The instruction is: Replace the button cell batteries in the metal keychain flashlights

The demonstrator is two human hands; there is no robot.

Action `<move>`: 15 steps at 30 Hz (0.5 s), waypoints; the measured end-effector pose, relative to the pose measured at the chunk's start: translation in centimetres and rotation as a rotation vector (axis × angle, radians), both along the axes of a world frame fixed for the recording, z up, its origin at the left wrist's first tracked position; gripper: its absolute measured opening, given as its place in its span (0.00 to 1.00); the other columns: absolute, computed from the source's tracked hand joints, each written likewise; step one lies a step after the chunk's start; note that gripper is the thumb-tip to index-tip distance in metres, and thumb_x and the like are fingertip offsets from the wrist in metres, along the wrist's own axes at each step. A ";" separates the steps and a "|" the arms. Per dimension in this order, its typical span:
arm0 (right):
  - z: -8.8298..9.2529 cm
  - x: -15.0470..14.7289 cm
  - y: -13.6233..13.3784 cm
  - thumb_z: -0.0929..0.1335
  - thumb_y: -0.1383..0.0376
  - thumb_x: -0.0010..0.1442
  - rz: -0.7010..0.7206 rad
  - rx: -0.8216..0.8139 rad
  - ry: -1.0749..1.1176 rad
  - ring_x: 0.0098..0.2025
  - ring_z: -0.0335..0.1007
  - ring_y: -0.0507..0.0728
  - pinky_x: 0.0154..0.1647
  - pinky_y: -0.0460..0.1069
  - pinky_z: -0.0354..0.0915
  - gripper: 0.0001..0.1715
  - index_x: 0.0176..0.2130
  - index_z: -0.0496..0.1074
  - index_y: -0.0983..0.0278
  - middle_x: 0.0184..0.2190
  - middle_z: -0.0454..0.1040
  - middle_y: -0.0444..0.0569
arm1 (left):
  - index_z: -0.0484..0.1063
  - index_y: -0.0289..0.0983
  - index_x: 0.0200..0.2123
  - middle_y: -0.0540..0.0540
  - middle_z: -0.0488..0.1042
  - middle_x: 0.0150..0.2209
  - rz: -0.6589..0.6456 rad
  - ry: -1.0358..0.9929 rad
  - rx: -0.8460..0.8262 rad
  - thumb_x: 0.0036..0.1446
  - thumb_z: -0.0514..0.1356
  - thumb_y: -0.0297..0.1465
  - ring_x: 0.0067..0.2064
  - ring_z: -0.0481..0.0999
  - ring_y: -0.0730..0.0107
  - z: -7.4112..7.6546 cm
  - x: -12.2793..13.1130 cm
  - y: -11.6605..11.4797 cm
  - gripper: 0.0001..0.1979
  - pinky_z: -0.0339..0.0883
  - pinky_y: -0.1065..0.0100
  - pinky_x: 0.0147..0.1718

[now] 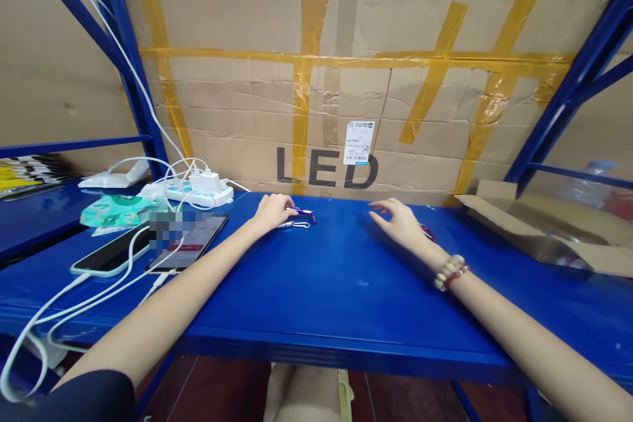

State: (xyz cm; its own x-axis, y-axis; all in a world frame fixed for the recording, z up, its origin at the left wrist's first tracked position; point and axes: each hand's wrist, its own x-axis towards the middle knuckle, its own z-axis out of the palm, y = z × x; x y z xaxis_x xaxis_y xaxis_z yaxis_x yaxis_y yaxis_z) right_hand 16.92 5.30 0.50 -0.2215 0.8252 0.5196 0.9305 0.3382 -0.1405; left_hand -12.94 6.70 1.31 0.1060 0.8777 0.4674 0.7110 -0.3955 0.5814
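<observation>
Near the back of the blue table, my left hand (273, 212) is closed on a small purple item (301, 211) with a clip at its right end. Just below it on the tabletop lies a silver item with a carabiner-like clip (295, 225), partly hidden by the hand. My right hand (394, 219) is over the table to the right, its fingers apart and nothing between them. Beside the right wrist, a red clip-like item (428, 233) shows, mostly hidden by the arm.
On the left of the blue table (316, 290) are two phones (116, 250) (198, 237) with white cables, a power strip (202, 190) and a green tissue pack (119, 210). An open cardboard box (534, 231) stands right. Taped cardboard (237, 112) rises behind.
</observation>
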 end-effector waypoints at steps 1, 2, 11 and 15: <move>-0.1 -0.9 -0.4 0.62 0.60 0.61 0.081 0.025 0.027 0.43 0.70 0.55 0.46 0.49 0.64 0.18 0.48 0.71 0.63 0.44 0.73 0.51 | 0.72 0.42 0.18 0.48 0.72 0.21 -0.033 -0.001 0.033 0.42 0.65 0.30 0.35 0.72 0.56 0.1 0.8 -0.4 0.05 0.56 0.62 0.41; -0.1 -1.8 -0.7 0.62 0.59 0.62 0.189 0.056 0.073 0.45 0.69 0.56 0.48 0.50 0.63 0.19 0.49 0.70 0.63 0.44 0.73 0.51 | 0.73 0.42 0.20 0.47 0.73 0.23 -0.070 -0.002 0.063 0.45 0.63 0.32 0.35 0.72 0.56 0.1 1.7 -0.9 0.05 0.55 0.62 0.43; -0.6 -4.7 -2.9 0.55 0.54 0.65 0.622 -0.342 0.240 0.29 0.69 0.54 0.35 0.49 0.63 0.24 0.34 0.72 0.64 0.28 0.75 0.47 | 0.69 0.41 0.27 0.47 0.73 0.31 -0.356 0.011 0.152 0.51 0.58 0.30 0.37 0.68 0.60 -1.9 7.5 -5.0 0.02 0.56 0.63 0.44; -0.8 -4.4 -2.6 0.58 0.53 0.63 0.582 -0.353 0.277 0.32 0.69 0.55 0.35 0.48 0.63 0.23 0.37 0.73 0.65 0.30 0.75 0.46 | 0.67 0.41 0.33 0.50 0.70 0.31 -0.360 -0.117 0.117 0.49 0.58 0.27 0.32 0.68 0.67 -2.5 7.8 -4.6 0.06 0.60 0.67 0.36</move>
